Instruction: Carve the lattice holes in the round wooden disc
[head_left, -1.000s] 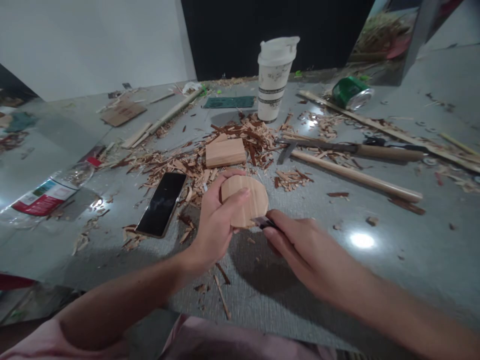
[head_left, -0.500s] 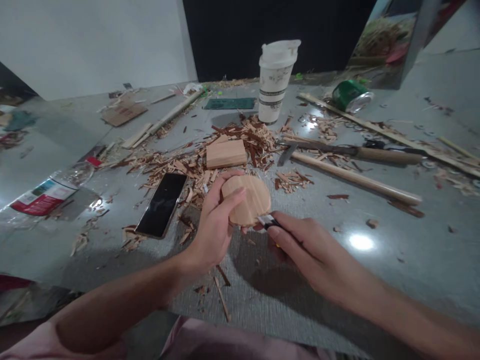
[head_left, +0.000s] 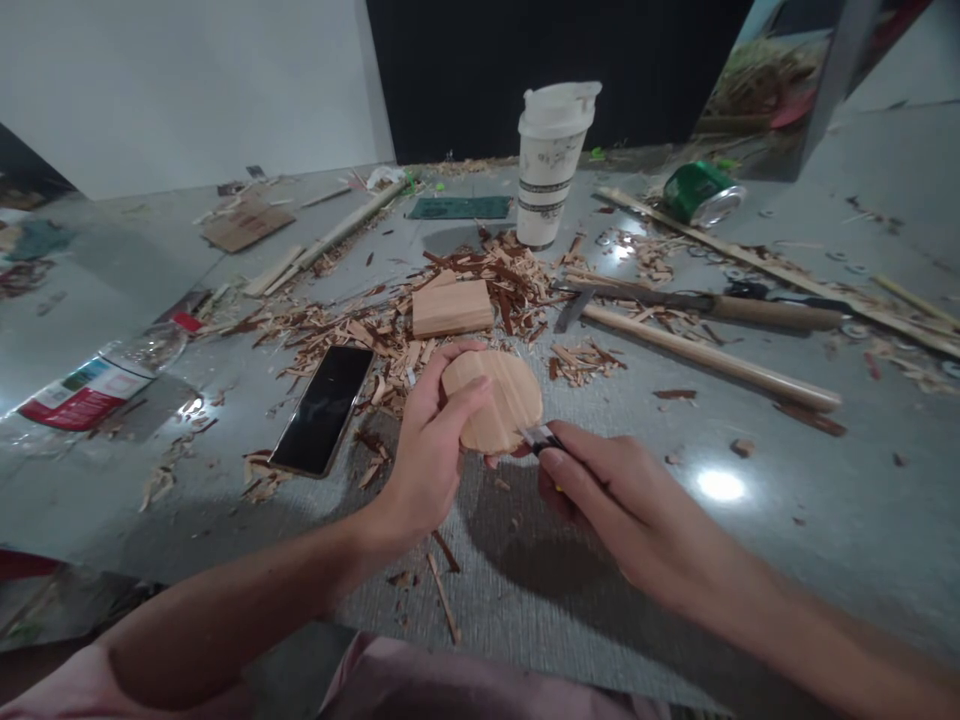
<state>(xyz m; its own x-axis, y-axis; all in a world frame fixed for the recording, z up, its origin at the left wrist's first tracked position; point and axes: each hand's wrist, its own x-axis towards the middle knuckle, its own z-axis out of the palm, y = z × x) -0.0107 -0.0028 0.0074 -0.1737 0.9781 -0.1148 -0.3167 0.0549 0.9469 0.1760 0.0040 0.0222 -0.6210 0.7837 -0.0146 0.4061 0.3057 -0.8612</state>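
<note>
A rounded, pale piece of wood (head_left: 501, 402) is gripped in my left hand (head_left: 431, 440), thumb across its upper face and fingers around its left edge and underside. My right hand (head_left: 615, 485) is closed around a utility knife (head_left: 541, 437) with a dark handle and a bit of yellow. Its short blade meets the lower right edge of the wood. Most of the handle is hidden in my fingers. Just beyond the held piece, a rectangular wood block (head_left: 452, 308) rests among wood shavings (head_left: 517, 275).
Left of my hands lie a phone (head_left: 324, 410) and a plastic bottle (head_left: 90, 392). A lidded paper cup (head_left: 553, 165) stands behind the shavings. Toward the right are a wooden-handled hammer (head_left: 712, 357), a wooden-handled tool (head_left: 776, 312), a long strip (head_left: 750, 260) and a green can (head_left: 701, 192).
The knife in my right hand has shifted very slightly right along the wood's lower edge. My left hand keeps its hold, and the surroundings look the same.
</note>
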